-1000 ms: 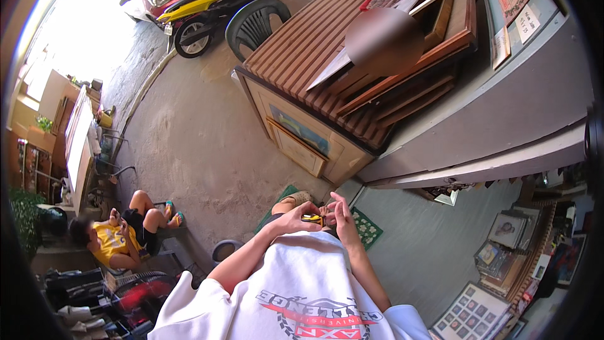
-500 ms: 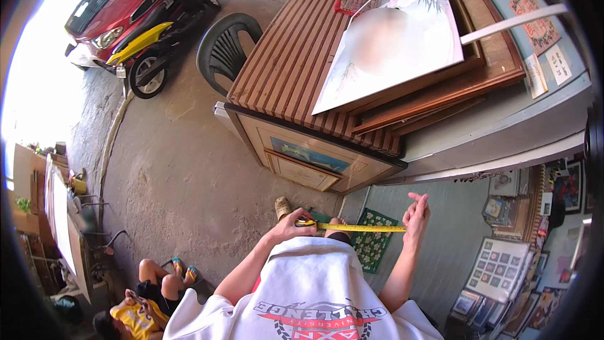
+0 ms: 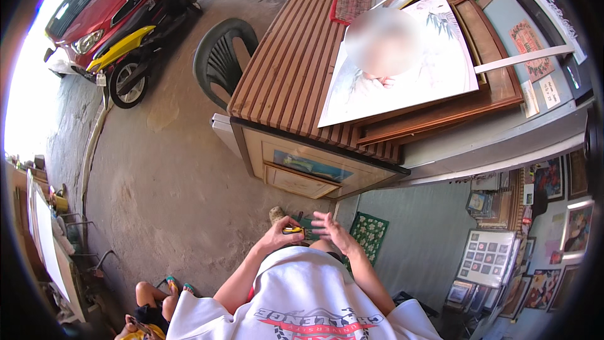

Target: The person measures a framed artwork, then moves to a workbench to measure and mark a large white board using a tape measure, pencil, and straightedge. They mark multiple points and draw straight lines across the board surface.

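Head view: we see the left hand (image 3: 277,235) gripping a yellow-and-black tape measure (image 3: 293,230) before the waist, fingers curled round its case, probably to steady it. The right hand (image 3: 335,234) is open just beside it, seemingly holding nothing. On the slatted table (image 3: 283,50), we judge that wooden frames (image 3: 453,111) prop the large portrait print (image 3: 434,56).

Chair (image 3: 217,56): left of the table (image 3: 283,63)
Picture (image 3: 412,85): on frames (image 3: 440,115) atop the table
Motorbike (image 3: 135,41): farther left of the table (car (image 3: 94,12) behind it)
Tape measure (image 3: 292,230): before the table, in the left hand (image 3: 274,234)
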`<state>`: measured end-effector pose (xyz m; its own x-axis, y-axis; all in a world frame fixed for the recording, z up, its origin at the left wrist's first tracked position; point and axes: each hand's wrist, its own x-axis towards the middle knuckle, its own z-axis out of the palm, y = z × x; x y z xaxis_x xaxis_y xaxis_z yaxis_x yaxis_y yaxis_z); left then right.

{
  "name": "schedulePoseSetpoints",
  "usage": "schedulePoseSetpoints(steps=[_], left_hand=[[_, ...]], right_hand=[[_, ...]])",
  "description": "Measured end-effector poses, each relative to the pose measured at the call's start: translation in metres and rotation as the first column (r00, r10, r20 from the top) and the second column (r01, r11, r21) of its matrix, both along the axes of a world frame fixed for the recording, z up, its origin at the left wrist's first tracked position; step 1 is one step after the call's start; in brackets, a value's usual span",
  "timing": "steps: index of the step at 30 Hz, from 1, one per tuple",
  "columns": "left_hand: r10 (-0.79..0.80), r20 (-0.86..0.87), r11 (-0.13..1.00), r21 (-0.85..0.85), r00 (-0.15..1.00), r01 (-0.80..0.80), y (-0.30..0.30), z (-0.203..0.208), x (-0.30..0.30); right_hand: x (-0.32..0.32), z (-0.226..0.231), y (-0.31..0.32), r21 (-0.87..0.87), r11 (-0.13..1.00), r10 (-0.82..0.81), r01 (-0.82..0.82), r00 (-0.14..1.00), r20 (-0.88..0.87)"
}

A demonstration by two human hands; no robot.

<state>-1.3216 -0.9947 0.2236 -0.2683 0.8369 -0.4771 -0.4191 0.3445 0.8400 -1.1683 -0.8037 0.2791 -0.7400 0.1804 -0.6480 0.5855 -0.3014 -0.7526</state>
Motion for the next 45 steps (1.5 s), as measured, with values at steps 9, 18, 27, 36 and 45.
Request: schedulePoseSetpoints(steps=[9, 18, 27, 36, 45], left_hand=[[-0.2, 0.037, 0.98, -0.001, 0.979, 0.2, 0.013, 0.003, -0.008], [0.15, 0.016, 0.984, 0.092, 0.988, -0.151, -0.046, 0.004, -0.036], [0.597, -0.003, 0.8, 0.08, 0.803, -0.595, -0.165, 0.0, -0.064], [0.849, -0.05, 0.524, -0.047, 0.526, -0.85, -0.259, -0.035, -0.145], [0.87, -0.107, 0.468, -0.13, 0.482, -0.874, -0.354, -0.005, -0.293]], right_hand=[[0.007, -0.007, -0.041, 0.101, 0.971, -0.218, 0.217, 0.976, 0.0], [-0.062, 0.031, -0.037, 0.226, 0.516, -0.704, 0.826, 0.559, -0.437], [-0.179, 0.05, -0.077, 0.147, 0.689, -0.511, 0.709, 0.62, -0.596], [-0.338, -0.043, -0.195, -0.13, 0.751, 0.645, -0.647, 0.762, -0.065], [-0.517, -0.056, -0.33, -0.274, 0.588, 0.77, -0.761, 0.631, -0.098]])
